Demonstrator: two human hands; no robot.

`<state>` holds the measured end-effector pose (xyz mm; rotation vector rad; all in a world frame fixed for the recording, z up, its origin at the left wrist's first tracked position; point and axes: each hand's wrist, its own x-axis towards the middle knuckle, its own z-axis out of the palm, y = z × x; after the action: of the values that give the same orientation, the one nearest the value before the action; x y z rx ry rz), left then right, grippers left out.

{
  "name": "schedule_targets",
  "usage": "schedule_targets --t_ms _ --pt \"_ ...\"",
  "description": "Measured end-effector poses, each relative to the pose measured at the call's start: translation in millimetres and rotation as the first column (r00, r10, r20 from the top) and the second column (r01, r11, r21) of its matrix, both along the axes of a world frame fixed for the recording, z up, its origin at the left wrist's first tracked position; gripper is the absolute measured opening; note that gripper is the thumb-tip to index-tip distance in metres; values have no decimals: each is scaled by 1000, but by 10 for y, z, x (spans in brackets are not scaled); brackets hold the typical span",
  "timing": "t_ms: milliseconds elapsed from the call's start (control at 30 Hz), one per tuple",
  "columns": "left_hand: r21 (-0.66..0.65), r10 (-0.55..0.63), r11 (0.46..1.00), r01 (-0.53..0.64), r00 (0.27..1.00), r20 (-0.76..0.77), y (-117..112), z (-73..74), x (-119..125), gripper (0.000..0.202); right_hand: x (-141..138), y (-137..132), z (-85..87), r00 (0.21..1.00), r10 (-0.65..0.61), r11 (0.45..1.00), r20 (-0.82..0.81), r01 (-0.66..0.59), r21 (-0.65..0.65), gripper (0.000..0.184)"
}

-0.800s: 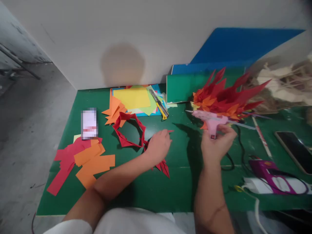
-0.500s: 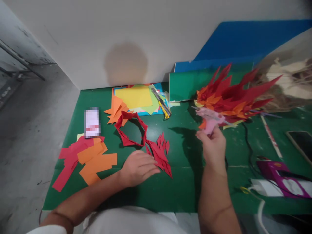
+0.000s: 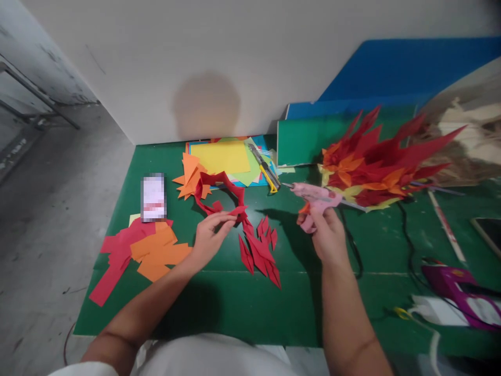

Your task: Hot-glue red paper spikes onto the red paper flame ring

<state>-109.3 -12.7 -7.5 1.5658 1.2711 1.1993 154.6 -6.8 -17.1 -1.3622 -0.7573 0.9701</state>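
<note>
Between the fingertips of my left hand (image 3: 214, 235) is a red folded paper piece (image 3: 238, 210), held just in front of the red folded-paper ring (image 3: 239, 196). Whether the piece touches the ring I cannot tell. My right hand (image 3: 329, 232) is wrapped round the grip of a pink glue gun (image 3: 315, 194), its nozzle pointing left toward the ring. Several loose red folded pieces (image 3: 261, 250) lie on the green table to the right of my left hand. Orange pointed paper pieces (image 3: 191, 175) lie behind the ring.
A red and orange paper flame model (image 3: 383, 162) stands at the back right. A yellow-handled utility knife (image 3: 265, 169) lies on coloured sheets (image 3: 219, 156). Red and orange strips (image 3: 156, 248) lie left. A black cord (image 3: 352, 245) runs near my right hand, and a purple box (image 3: 450, 292) sits right.
My left hand has risen from the loose red pieces and now pinches one by the ring. My right hand has brought the glue gun left and slightly lower. The camera view has shifted slightly.
</note>
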Motion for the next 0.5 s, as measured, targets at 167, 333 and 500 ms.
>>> schedule_targets --t_ms 167,333,500 --pt "-260 61 965 17 955 289 -95 89 173 34 -96 -41 -13 986 164 986 4 -164 -34 41" --pt "-363 9 920 150 916 400 -195 96 244 35 -187 -57 -11 978 206 977 41 -203 -70 39" --pt "-513 30 802 305 838 545 -202 82 213 28 -187 -43 -25 982 178 984 57 -176 -41 37"
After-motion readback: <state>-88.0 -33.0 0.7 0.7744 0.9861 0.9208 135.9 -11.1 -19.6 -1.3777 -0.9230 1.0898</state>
